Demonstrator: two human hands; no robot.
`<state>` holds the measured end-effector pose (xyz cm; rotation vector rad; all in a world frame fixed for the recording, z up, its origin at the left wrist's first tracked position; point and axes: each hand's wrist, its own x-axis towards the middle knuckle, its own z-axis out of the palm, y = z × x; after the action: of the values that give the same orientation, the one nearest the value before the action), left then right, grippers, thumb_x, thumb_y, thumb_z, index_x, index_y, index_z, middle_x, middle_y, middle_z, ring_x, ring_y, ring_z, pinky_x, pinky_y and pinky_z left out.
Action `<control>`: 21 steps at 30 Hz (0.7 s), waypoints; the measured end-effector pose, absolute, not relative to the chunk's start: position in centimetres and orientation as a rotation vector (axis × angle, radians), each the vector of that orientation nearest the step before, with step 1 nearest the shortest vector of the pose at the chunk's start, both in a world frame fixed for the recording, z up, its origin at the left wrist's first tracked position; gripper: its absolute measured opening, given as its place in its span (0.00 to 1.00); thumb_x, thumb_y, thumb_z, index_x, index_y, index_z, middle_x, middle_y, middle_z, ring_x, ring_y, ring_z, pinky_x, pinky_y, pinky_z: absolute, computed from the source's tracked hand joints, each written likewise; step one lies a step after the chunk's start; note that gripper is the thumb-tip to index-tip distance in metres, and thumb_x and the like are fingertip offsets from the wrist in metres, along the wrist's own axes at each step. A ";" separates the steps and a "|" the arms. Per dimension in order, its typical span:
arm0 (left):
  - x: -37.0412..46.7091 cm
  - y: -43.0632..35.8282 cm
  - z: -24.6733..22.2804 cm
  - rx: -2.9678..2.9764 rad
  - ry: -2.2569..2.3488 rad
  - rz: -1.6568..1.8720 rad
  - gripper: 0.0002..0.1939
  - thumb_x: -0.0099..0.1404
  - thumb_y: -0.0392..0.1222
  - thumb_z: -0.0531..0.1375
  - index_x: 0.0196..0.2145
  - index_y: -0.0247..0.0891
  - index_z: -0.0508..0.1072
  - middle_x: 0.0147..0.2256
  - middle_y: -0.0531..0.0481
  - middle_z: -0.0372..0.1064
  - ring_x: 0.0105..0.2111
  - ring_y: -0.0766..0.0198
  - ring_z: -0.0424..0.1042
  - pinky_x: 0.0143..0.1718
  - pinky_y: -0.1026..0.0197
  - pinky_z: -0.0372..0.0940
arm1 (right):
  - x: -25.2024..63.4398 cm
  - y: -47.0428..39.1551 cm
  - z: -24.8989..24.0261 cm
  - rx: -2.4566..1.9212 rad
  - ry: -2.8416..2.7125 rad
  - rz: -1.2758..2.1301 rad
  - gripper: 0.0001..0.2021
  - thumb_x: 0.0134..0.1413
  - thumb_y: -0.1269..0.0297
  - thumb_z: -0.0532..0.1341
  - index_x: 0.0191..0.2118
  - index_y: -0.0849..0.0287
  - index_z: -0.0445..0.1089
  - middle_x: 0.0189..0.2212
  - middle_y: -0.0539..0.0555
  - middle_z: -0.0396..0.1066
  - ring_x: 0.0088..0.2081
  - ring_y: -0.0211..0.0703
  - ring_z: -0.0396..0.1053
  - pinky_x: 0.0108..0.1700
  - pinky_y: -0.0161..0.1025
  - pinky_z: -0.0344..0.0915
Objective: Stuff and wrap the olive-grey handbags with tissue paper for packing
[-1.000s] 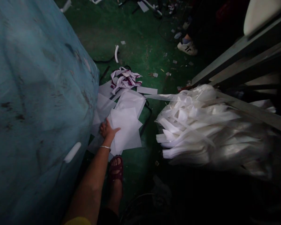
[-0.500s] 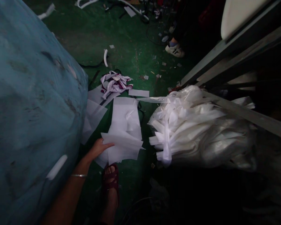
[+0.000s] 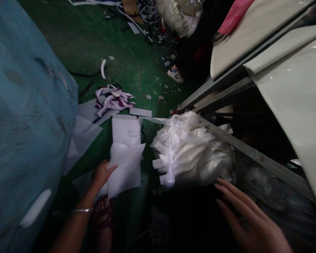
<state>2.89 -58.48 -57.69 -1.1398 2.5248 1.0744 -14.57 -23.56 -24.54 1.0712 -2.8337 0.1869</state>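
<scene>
My left hand (image 3: 103, 174), with a bracelet at the wrist, pinches the left edge of some thin white sheets (image 3: 125, 168). Thumb on top, its other fingers are hidden beneath them. Beyond lie more white sheets (image 3: 123, 126) on the green floor. At the lower right, my right hand (image 3: 249, 214) is held out with its fingers extended and apart, nothing in it. Its fingertips are close to a clear plastic bag (image 3: 200, 154) stuffed with white strips; whether they touch it I cannot tell.
A large blue sack (image 3: 28, 116) fills the left side. Crumpled white and maroon scraps (image 3: 113, 100) lie on the floor (image 3: 76, 45). A table (image 3: 237, 42) with a metal frame stands at the right. Another person's shoe (image 3: 175, 75) is near it.
My right hand has come into view at the lower right. The sheets in my left hand have turned and tilted. The view has swung to the right, showing more of the table.
</scene>
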 end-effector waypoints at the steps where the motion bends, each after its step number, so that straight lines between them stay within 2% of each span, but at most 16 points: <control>1: 2.9 -58.4 -57.7 -1.124 2.534 1.076 0.23 0.64 0.57 0.54 0.47 0.38 0.73 0.48 0.40 0.74 0.44 0.49 0.75 0.42 0.57 0.67 | -15.7 -25.0 -25.4 1.136 -2.866 0.109 0.27 0.64 0.59 0.54 0.67 0.34 0.51 0.61 0.51 0.63 0.58 0.49 0.67 0.52 0.48 0.73; 3: 2.9 -58.2 -57.8 -1.098 2.553 1.081 0.24 0.64 0.57 0.53 0.48 0.37 0.73 0.48 0.40 0.74 0.45 0.49 0.74 0.44 0.57 0.67 | -19.0 -29.1 -28.3 1.225 -2.891 -0.128 0.38 0.60 0.72 0.53 0.72 0.44 0.39 0.69 0.54 0.49 0.67 0.52 0.52 0.62 0.54 0.63; 4: 2.9 -58.0 -57.9 -1.088 2.560 1.085 0.24 0.64 0.57 0.53 0.48 0.37 0.73 0.48 0.40 0.73 0.46 0.49 0.74 0.44 0.56 0.67 | -20.8 -31.5 -29.9 1.286 -2.873 -0.272 0.41 0.56 0.77 0.53 0.72 0.47 0.38 0.71 0.55 0.43 0.70 0.54 0.45 0.65 0.56 0.57; 6: 2.8 -57.8 -58.2 -1.065 2.570 1.100 0.24 0.63 0.57 0.53 0.47 0.37 0.73 0.48 0.39 0.73 0.46 0.49 0.74 0.46 0.56 0.66 | -24.6 -36.4 -33.0 1.383 -2.862 -0.555 0.46 0.50 0.82 0.56 0.72 0.48 0.40 0.72 0.57 0.35 0.71 0.60 0.34 0.67 0.62 0.47; 9: 2.7 -57.6 -58.7 -1.023 2.580 1.147 0.25 0.63 0.58 0.53 0.47 0.37 0.73 0.49 0.40 0.73 0.47 0.49 0.73 0.48 0.56 0.66 | -29.5 -42.4 -36.0 1.405 -3.018 -0.821 0.53 0.47 0.75 0.67 0.72 0.50 0.36 0.72 0.62 0.27 0.71 0.66 0.27 0.67 0.65 0.36; 10: 2.6 -57.6 -58.8 -1.009 2.582 1.166 0.25 0.63 0.59 0.53 0.47 0.37 0.73 0.49 0.40 0.73 0.48 0.49 0.73 0.49 0.56 0.65 | -30.8 -44.0 -36.6 1.397 -3.055 -0.856 0.56 0.44 0.71 0.71 0.72 0.50 0.35 0.72 0.64 0.27 0.70 0.68 0.28 0.67 0.66 0.35; 13: 2.5 -57.6 -59.2 -0.989 2.573 1.204 0.27 0.62 0.60 0.53 0.47 0.37 0.73 0.48 0.40 0.73 0.48 0.49 0.73 0.49 0.55 0.66 | -33.6 -47.1 -38.2 1.371 -3.156 -0.889 0.63 0.35 0.62 0.77 0.72 0.49 0.36 0.72 0.66 0.34 0.70 0.72 0.32 0.65 0.70 0.36; 16: 2.3 -57.5 -59.3 -1.002 2.558 1.188 0.27 0.62 0.61 0.52 0.46 0.39 0.74 0.47 0.41 0.74 0.45 0.48 0.74 0.47 0.54 0.67 | -35.0 -48.3 -39.5 1.362 -3.236 -0.774 0.60 0.35 0.60 0.77 0.71 0.53 0.41 0.67 0.68 0.53 0.68 0.72 0.43 0.63 0.71 0.36; 18: 2.0 -57.4 -59.4 -0.998 2.552 1.159 0.26 0.61 0.62 0.52 0.45 0.39 0.74 0.47 0.42 0.74 0.45 0.48 0.74 0.46 0.54 0.67 | -35.3 -48.2 -40.0 1.384 -3.260 -0.597 0.49 0.42 0.63 0.74 0.69 0.57 0.52 0.60 0.68 0.65 0.64 0.68 0.54 0.64 0.69 0.35; 21: 1.7 -57.1 -59.4 -0.958 2.562 1.123 0.27 0.61 0.62 0.51 0.43 0.38 0.74 0.46 0.41 0.74 0.43 0.48 0.75 0.44 0.54 0.68 | -35.1 -46.3 -39.5 1.447 -3.241 -0.180 0.24 0.50 0.70 0.66 0.55 0.58 0.71 0.52 0.61 0.72 0.59 0.58 0.64 0.67 0.61 0.34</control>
<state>1.74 -57.08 -59.40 -0.9581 2.5624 1.1235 -35.14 -46.26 -39.49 1.4468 -3.2407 -0.1798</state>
